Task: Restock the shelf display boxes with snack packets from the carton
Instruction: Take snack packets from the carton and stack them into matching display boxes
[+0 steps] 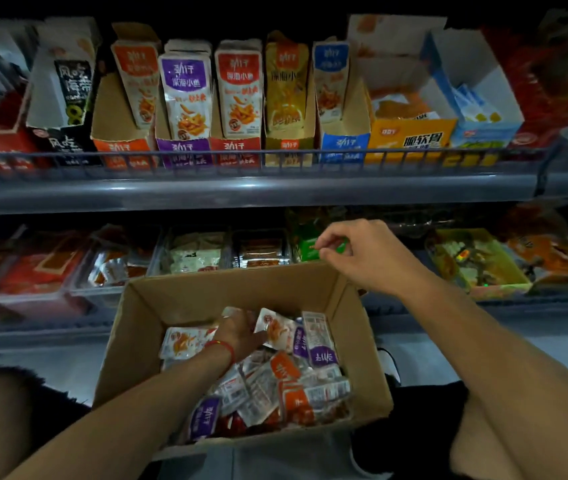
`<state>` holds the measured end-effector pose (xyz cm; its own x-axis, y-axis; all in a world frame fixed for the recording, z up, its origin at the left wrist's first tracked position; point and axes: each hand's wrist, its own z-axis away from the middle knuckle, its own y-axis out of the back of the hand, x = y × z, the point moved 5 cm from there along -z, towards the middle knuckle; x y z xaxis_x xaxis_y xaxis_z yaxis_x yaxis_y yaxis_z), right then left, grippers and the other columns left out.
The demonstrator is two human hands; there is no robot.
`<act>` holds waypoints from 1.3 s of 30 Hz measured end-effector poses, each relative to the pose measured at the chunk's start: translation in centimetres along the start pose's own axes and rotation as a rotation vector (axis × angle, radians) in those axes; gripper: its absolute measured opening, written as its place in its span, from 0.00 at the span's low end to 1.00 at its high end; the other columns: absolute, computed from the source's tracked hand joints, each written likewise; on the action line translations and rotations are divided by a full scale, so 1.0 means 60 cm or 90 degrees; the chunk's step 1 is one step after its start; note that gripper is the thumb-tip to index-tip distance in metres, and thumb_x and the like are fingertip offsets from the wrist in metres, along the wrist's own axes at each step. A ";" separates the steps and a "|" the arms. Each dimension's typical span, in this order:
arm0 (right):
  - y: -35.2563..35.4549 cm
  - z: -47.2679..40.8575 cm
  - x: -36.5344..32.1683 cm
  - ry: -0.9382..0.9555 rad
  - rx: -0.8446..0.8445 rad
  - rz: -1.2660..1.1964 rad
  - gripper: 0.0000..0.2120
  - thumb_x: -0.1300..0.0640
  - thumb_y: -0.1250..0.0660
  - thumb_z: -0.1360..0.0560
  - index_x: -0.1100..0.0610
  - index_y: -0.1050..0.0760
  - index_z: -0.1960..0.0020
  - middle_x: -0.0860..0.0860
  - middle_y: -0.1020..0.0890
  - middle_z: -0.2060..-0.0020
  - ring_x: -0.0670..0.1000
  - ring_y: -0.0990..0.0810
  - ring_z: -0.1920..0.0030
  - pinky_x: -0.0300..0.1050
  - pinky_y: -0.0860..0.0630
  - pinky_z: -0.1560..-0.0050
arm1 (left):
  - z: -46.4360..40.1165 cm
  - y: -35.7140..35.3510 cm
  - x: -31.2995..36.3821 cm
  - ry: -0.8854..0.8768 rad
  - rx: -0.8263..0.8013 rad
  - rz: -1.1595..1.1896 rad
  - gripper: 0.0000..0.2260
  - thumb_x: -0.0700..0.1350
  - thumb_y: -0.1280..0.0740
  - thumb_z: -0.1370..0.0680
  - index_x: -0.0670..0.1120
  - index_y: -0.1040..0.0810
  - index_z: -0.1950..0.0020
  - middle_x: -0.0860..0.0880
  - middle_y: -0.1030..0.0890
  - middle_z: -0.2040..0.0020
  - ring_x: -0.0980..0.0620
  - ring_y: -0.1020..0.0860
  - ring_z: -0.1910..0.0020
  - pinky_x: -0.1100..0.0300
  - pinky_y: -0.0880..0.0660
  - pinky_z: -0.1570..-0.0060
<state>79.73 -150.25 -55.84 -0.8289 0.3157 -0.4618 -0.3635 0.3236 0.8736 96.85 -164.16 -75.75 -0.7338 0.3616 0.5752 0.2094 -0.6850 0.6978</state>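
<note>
Snack packets [268,386]: loose heap in the open carton [185,299], below the shelf.
Left hand [239,332]: down in the carton, fingers closed on 1 orange-print packet [277,329].
Right hand [362,252]: above the carton's far rim, fingers loosely curled, holding nothing.
Display boxes [235,98]: upper shelf, packets upright.

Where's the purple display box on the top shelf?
Upper shelf, left of centre: the purple display box sits between two orange display boxes.

Matt brown cardboard carton [185,299], glossy plastic snack packets [313,393]
</note>
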 end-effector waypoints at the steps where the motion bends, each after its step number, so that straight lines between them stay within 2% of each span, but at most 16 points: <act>1: 0.001 -0.001 0.004 -0.004 -0.005 -0.002 0.05 0.51 0.31 0.20 0.46 0.18 0.47 0.40 0.18 0.55 0.33 0.26 0.63 0.36 0.27 0.57 | -0.009 -0.008 -0.004 0.031 -0.002 0.041 0.09 0.47 0.26 0.24 0.44 0.17 0.47 0.45 0.16 0.50 0.46 0.18 0.51 0.56 0.24 0.55; 3: -0.001 -0.004 0.010 -0.014 -0.025 -0.010 0.05 0.51 0.31 0.20 0.47 0.18 0.46 0.41 0.18 0.55 0.35 0.24 0.60 0.38 0.25 0.56 | -0.019 -0.018 -0.003 0.094 -0.019 0.151 0.06 0.43 0.26 0.24 0.45 0.20 0.51 0.44 0.17 0.52 0.45 0.19 0.56 0.53 0.22 0.56; 5: -0.009 -0.007 0.018 -0.029 -0.070 -0.013 0.06 0.49 0.32 0.20 0.46 0.18 0.45 0.42 0.18 0.55 0.39 0.21 0.56 0.45 0.20 0.51 | -0.016 -0.017 0.014 0.109 -0.053 0.227 0.03 0.39 0.30 0.22 0.42 0.22 0.50 0.41 0.17 0.55 0.44 0.20 0.61 0.48 0.21 0.59; 8: -0.021 -0.007 0.033 -0.061 -0.165 -0.027 0.06 0.48 0.31 0.21 0.46 0.18 0.46 0.42 0.18 0.55 0.42 0.19 0.54 0.49 0.19 0.47 | 0.022 0.018 0.055 0.093 -0.084 0.359 0.08 0.38 0.34 0.19 0.38 0.24 0.41 0.38 0.15 0.49 0.42 0.15 0.55 0.46 0.17 0.56; 10: -0.023 -0.004 0.038 -0.069 -0.213 -0.036 0.06 0.48 0.31 0.21 0.46 0.17 0.47 0.42 0.17 0.53 0.42 0.19 0.52 0.48 0.19 0.46 | 0.052 0.058 0.079 0.053 -0.115 0.429 0.09 0.38 0.34 0.19 0.39 0.25 0.39 0.39 0.15 0.48 0.43 0.14 0.53 0.51 0.17 0.58; 12: -0.023 -0.002 0.036 -0.052 -0.230 -0.042 0.06 0.48 0.31 0.20 0.46 0.17 0.47 0.41 0.17 0.51 0.41 0.19 0.50 0.46 0.20 0.45 | 0.084 0.106 0.106 0.004 -0.119 0.479 0.09 0.37 0.35 0.19 0.40 0.25 0.39 0.40 0.14 0.48 0.42 0.15 0.50 0.49 0.18 0.53; 16: -0.012 0.001 0.025 -0.107 -0.183 -0.124 0.10 0.43 0.34 0.19 0.45 0.20 0.43 0.44 0.15 0.53 0.44 0.15 0.58 0.40 0.19 0.61 | 0.124 0.190 0.146 -0.052 -0.073 0.713 0.11 0.32 0.38 0.20 0.38 0.25 0.38 0.36 0.16 0.46 0.40 0.15 0.49 0.54 0.17 0.61; 19: 0.005 0.006 0.000 -0.133 -0.151 -0.255 0.11 0.42 0.37 0.19 0.46 0.22 0.43 0.47 0.14 0.55 0.48 0.14 0.59 0.48 0.17 0.59 | 0.136 0.219 0.153 -0.086 -0.064 0.837 0.14 0.33 0.38 0.19 0.38 0.26 0.34 0.37 0.17 0.42 0.41 0.16 0.44 0.52 0.18 0.52; 23: 0.025 0.003 -0.048 -0.114 -0.015 -0.392 0.06 0.52 0.34 0.18 0.53 0.20 0.48 0.47 0.13 0.54 0.50 0.14 0.58 0.48 0.19 0.60 | 0.147 0.221 0.165 -0.120 -0.099 0.898 0.14 0.35 0.35 0.21 0.42 0.24 0.35 0.40 0.16 0.42 0.44 0.16 0.45 0.52 0.17 0.49; 25: 0.040 -0.002 -0.067 -0.101 0.068 -0.405 0.05 0.54 0.33 0.19 0.53 0.19 0.50 0.47 0.13 0.55 0.49 0.14 0.59 0.46 0.19 0.62 | 0.152 0.236 0.169 -0.154 -0.046 0.822 0.12 0.37 0.32 0.21 0.42 0.24 0.38 0.40 0.16 0.44 0.46 0.15 0.47 0.54 0.16 0.54; 27: 0.066 -0.011 -0.086 -0.074 0.137 -0.378 0.03 0.53 0.32 0.20 0.50 0.20 0.51 0.47 0.14 0.56 0.48 0.15 0.61 0.44 0.19 0.63 | 0.152 0.276 0.161 -0.203 0.147 0.612 0.07 0.39 0.30 0.22 0.44 0.22 0.44 0.44 0.15 0.49 0.52 0.16 0.54 0.58 0.18 0.58; 29: 0.105 -0.031 -0.105 -0.033 0.207 -0.358 0.02 0.53 0.32 0.21 0.48 0.20 0.51 0.48 0.14 0.58 0.49 0.15 0.62 0.45 0.18 0.64 | 0.155 0.324 0.151 -0.283 0.383 0.371 0.06 0.40 0.29 0.23 0.47 0.22 0.48 0.49 0.17 0.53 0.54 0.19 0.56 0.59 0.20 0.54; 32: 0.167 -0.089 -0.145 0.050 0.271 -0.275 0.03 0.51 0.32 0.19 0.46 0.20 0.51 0.50 0.14 0.59 0.51 0.15 0.62 0.48 0.19 0.64 | 0.159 0.373 0.156 -0.432 0.605 0.037 0.14 0.36 0.31 0.26 0.46 0.23 0.41 0.50 0.21 0.43 0.51 0.25 0.42 0.58 0.27 0.41; 34: 0.197 -0.136 -0.179 0.113 0.296 -0.186 0.04 0.48 0.33 0.19 0.46 0.20 0.49 0.47 0.15 0.58 0.49 0.15 0.61 0.48 0.20 0.63 | 0.149 0.389 0.159 -0.452 0.642 -0.083 0.19 0.35 0.31 0.28 0.43 0.24 0.37 0.46 0.24 0.35 0.46 0.29 0.33 0.51 0.31 0.33; 36: 0.210 -0.183 -0.219 0.143 0.293 -0.088 0.07 0.47 0.34 0.18 0.47 0.21 0.43 0.44 0.18 0.53 0.46 0.18 0.57 0.42 0.23 0.59 | 0.138 0.397 0.163 -0.417 0.619 -0.143 0.23 0.36 0.31 0.29 0.42 0.25 0.33 0.44 0.27 0.29 0.43 0.33 0.27 0.43 0.33 0.29; 39: 0.211 -0.244 -0.274 0.161 0.292 0.007 0.10 0.49 0.35 0.17 0.51 0.20 0.41 0.43 0.21 0.52 0.42 0.22 0.55 0.32 0.30 0.59 | 0.124 0.395 0.164 -0.369 0.574 -0.207 0.28 0.38 0.31 0.29 0.44 0.29 0.29 0.44 0.31 0.24 0.44 0.38 0.22 0.40 0.38 0.26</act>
<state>82.52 -164.37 -34.94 -0.9289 0.1138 -0.3525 -0.1784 0.6964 0.6951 99.39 -172.15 -50.39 -0.4762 0.8410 0.2567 0.6265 0.1197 0.7702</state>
